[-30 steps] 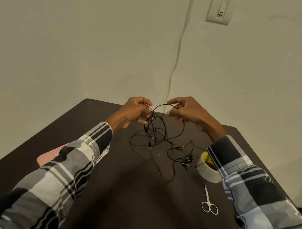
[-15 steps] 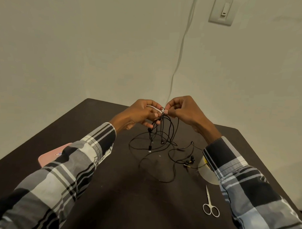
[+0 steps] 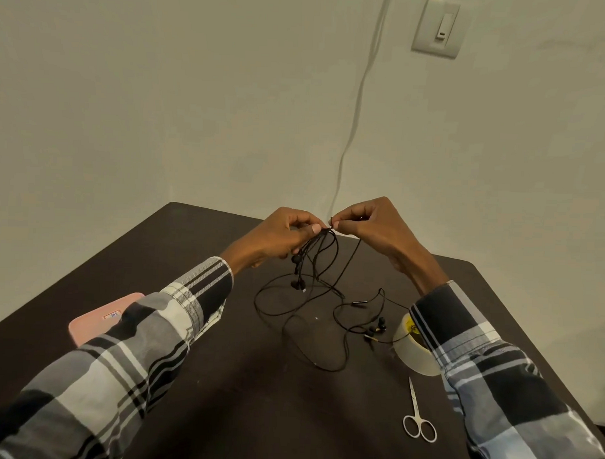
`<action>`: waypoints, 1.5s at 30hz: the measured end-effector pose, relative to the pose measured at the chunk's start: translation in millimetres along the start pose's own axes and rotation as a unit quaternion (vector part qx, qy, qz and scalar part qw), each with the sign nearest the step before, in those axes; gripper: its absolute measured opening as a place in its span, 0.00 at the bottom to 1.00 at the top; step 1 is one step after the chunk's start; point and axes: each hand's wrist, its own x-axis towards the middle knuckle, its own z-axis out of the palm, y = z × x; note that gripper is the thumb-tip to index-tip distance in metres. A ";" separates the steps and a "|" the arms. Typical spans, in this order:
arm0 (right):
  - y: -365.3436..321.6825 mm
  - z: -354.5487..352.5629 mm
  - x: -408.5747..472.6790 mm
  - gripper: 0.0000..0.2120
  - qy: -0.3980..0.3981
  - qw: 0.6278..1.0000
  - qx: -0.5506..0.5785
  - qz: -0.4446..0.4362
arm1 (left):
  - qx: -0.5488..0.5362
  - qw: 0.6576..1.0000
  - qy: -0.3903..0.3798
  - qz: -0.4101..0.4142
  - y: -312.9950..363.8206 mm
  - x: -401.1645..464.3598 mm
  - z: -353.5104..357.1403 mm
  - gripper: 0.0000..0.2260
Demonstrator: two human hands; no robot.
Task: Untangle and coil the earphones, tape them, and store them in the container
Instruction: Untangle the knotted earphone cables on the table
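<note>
Pinching the black cord between thumb and fingertips, both hands are meeting above the far part of the table. Left hand is curling its fingers round a gathered bunch of strands, and the right hand is nipping one strand at its very top, the two sets of fingertips almost touching. From that shared pinch the earphones are hanging down in a knotted cluster, with two earbuds dangling just below the left hand. Lower down, the cord is spreading over the dark tabletop in several loose, crossing loops, the longest loop reaching toward the near side. Another pair of earbuds is lying on the table to the right of the loops, just beside a roll of tape. That roll is sitting tilted on the table, partly hidden under the right sleeve of the plaid shirt. Small scissors are lying nearer the person than the roll, handles toward the viewer and apart from the cord. On the left side, a pink container is lying flat on the table, mostly covered by the left sleeve and well apart from the earphones. Behind the table, a thin pale cable is running down the wall, near a light switch.
</note>
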 end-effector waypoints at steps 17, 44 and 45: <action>3.6 -8.5 -4.0 0.03 -0.002 0.999 0.025 0.037 | -0.024 0.999 0.015 0.030 6.9 -5.1 -1.1 0.06; 2.7 -22.2 -6.7 0.07 0.088 0.989 0.098 0.065 | -0.030 0.983 0.088 -0.156 -26.4 -3.8 -17.9 0.09; 2.3 -22.2 -7.2 0.07 0.089 0.989 0.102 0.065 | -0.018 0.981 0.091 -0.168 -29.8 -3.7 -18.7 0.09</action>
